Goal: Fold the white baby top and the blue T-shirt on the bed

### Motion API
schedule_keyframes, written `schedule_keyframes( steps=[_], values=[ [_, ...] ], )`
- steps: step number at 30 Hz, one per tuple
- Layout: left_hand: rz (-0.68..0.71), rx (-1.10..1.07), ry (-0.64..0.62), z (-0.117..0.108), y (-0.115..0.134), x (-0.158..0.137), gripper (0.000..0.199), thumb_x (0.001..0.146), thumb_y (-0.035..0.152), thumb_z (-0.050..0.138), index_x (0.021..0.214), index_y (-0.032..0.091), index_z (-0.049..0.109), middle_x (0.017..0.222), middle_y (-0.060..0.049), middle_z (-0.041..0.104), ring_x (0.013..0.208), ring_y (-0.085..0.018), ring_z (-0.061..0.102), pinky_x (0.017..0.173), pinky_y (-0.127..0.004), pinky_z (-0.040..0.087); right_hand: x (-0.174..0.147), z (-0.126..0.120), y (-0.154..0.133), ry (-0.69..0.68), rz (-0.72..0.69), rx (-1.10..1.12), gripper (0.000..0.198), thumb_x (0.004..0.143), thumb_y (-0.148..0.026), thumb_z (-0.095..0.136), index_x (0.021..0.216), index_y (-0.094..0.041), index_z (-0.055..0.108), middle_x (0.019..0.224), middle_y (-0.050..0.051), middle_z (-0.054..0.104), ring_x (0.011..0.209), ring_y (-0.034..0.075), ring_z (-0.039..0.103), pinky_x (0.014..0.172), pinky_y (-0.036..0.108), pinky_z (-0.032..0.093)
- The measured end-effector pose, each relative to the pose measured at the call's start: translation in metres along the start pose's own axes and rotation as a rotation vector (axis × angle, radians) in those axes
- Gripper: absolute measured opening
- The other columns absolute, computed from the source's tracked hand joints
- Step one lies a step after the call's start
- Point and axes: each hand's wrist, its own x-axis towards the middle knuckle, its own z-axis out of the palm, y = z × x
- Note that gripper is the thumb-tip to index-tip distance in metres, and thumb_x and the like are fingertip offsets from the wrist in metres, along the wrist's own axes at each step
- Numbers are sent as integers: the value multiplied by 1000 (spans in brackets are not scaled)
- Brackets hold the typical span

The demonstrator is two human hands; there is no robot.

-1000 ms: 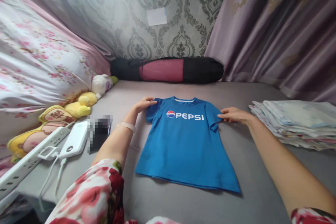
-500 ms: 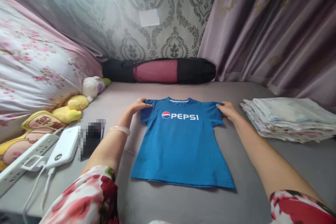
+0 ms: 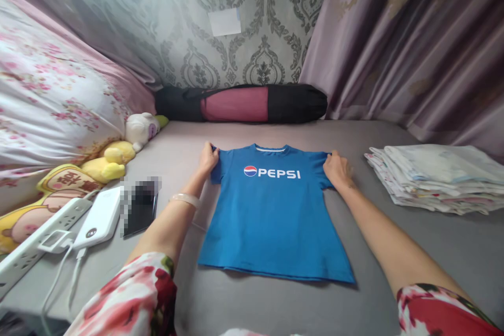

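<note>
A blue T-shirt (image 3: 275, 220) with a white PEPSI print lies flat, front side up, its collar away from me and its hem toward me. My left hand (image 3: 208, 158) is closed on the outer edge of the sleeve on the left. At the opposite sleeve my right hand (image 3: 336, 169) is closed too, fingers pinching the cloth near its upper corner. Both sleeves are spread out to the sides. A pale bangle (image 3: 185, 199) circles my left wrist.
The shirt lies on a grey sheet (image 3: 378, 252). Folded cloths (image 3: 437, 178) are stacked at right. A phone (image 3: 140, 210), white power bank (image 3: 98, 218), power strip (image 3: 43, 239) and plush toys (image 3: 106, 160) line the left. A black-and-pink rolled bag (image 3: 236, 104) lies along the wall.
Both hands have turned at the sleeves, with the fingers more curled round the cloth edges. The shirt lies almost as before; the view has shifted slightly.
</note>
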Motion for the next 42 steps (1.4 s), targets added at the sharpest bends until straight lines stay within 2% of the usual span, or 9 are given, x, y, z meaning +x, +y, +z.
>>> schedule_keyframes(
  steps=[3, 9, 13, 17, 19, 21, 26, 35, 42],
  values=[
    [128, 189, -16, 8, -3, -9, 25, 97, 34, 35, 112, 19, 48, 103, -16, 67, 98, -28, 64, 80, -35, 44, -4, -2, -1, 12, -23, -82, 43, 99, -27, 27, 124, -9, 57, 98, 25, 69, 99, 36, 67, 82, 47, 47],
    [85, 486, -125, 3, -4, -13, 35, 98, 35, 31, 120, 14, 48, 110, -20, 66, 100, -32, 65, 81, -38, 46, 1, -7, -1, -12, -9, -144, 34, 97, -19, 37, 117, -2, 59, 106, 29, 64, 103, 37, 64, 84, 46, 46],
    [184, 583, -22, -2, 11, -9, 32, 95, 25, 35, 116, 10, 54, 117, -22, 60, 108, -34, 59, 85, -39, 44, 1, -11, -18, 98, -126, -151, 34, 94, -11, 37, 119, -4, 58, 124, 28, 56, 116, 34, 56, 94, 43, 41],
    [383, 526, 1, 9, 42, -9, 31, 94, 25, 41, 118, 14, 57, 120, -18, 58, 116, -33, 51, 94, -43, 40, -6, -5, -58, -98, -329, 21, 30, 97, -26, 40, 113, -19, 65, 119, 14, 64, 109, 27, 61, 88, 34, 45],
    [458, 443, -91, 21, 61, -9, 31, 95, 26, 42, 120, 18, 58, 120, -14, 60, 116, -30, 51, 96, -42, 39, -9, 3, -82, -209, -324, 112, 31, 97, -33, 42, 108, -20, 68, 112, 12, 68, 107, 26, 62, 87, 33, 46],
    [504, 368, -184, 33, 78, -8, 30, 95, 27, 42, 119, 20, 59, 121, -12, 61, 118, -28, 50, 97, -40, 38, -11, 11, -101, -204, -265, 160, 33, 97, -36, 41, 110, -20, 67, 112, 12, 68, 106, 26, 62, 87, 34, 47],
    [343, 316, -263, 56, 100, 5, 36, 96, 26, 37, 123, 21, 59, 130, -11, 60, 124, -28, 49, 99, -42, 38, 9, 24, -115, -112, -214, 178, 37, 97, -20, 36, 121, -20, 64, 128, 14, 61, 111, 25, 62, 90, 34, 47],
    [283, 312, -423, 56, 104, 26, 26, 89, 33, 53, 107, 26, 70, 113, -6, 72, 112, -27, 60, 98, -41, 39, 56, 36, -104, -310, -359, 178, 15, 85, -23, 64, 96, -19, 74, 96, 5, 74, 92, 18, 67, 79, 23, 47],
    [362, 327, -281, 70, 96, 7, 29, 95, 24, 39, 116, 19, 58, 125, -14, 60, 119, -29, 51, 96, -44, 37, 29, 45, -106, -127, -313, 176, 24, 96, -26, 47, 114, -21, 62, 124, 11, 58, 104, 22, 62, 85, 31, 47]
  ],
)
